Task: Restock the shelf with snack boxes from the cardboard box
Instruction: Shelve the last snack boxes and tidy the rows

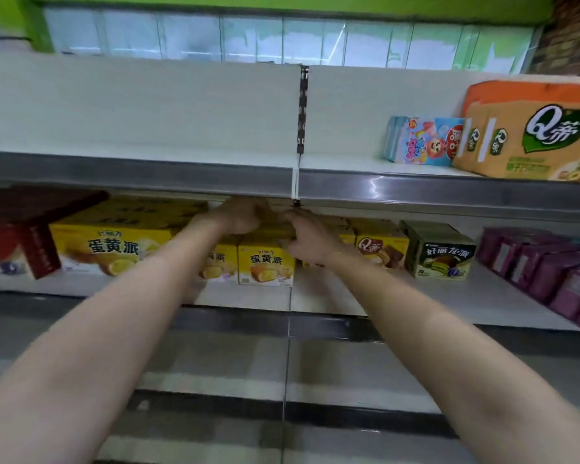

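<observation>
Both arms reach forward; left hand (245, 214) and right hand (310, 236) curl in grip, almost touching

My one camera sat on my head, facing forward and slightly down at the middle shelf (416, 303) from close range (my forearms filled the lower frame), with the upper shelf (141, 169) at eye level

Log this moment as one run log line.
step: placing yellow snack box on middle shelf | left hand: on box top | right hand: gripping box
</observation>
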`<move>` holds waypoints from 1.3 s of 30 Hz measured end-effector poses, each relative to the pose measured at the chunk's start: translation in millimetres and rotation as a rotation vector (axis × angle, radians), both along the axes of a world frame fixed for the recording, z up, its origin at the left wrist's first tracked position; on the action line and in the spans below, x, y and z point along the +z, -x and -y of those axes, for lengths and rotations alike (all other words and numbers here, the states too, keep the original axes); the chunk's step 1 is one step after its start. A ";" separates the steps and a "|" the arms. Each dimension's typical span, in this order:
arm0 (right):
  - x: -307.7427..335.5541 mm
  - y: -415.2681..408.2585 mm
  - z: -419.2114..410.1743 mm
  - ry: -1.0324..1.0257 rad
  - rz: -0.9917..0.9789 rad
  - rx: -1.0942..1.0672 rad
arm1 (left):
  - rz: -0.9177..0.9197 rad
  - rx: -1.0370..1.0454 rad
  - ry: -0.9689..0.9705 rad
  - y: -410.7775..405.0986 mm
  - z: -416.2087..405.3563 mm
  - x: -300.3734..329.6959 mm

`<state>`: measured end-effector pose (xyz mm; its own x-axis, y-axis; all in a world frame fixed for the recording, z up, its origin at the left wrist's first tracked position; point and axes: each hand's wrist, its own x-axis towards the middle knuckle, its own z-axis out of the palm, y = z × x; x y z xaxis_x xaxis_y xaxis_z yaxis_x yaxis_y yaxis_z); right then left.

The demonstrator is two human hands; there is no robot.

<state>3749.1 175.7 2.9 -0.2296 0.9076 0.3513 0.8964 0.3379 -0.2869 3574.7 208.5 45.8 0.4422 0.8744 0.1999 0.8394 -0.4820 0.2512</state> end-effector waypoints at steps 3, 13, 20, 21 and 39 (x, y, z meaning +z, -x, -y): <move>0.6 36.8 1.4 0.093 -0.002 0.031 | -0.048 0.008 0.040 48.6 2.6 -1.7; -48.3 91.8 9.5 -0.087 0.334 -0.258 | -0.006 0.034 -0.053 81.1 0.4 -68.0; -43.7 91.0 10.9 -0.085 0.295 -0.256 | 0.034 0.019 -0.270 75.2 -1.6 -83.9; -42.5 93.1 11.1 -0.077 0.287 -0.266 | 0.037 0.017 -0.279 76.9 -0.5 -85.2; -44.5 222.5 25.1 -0.283 -0.103 -0.029 | 0.046 0.329 -0.317 223.8 55.1 -73.5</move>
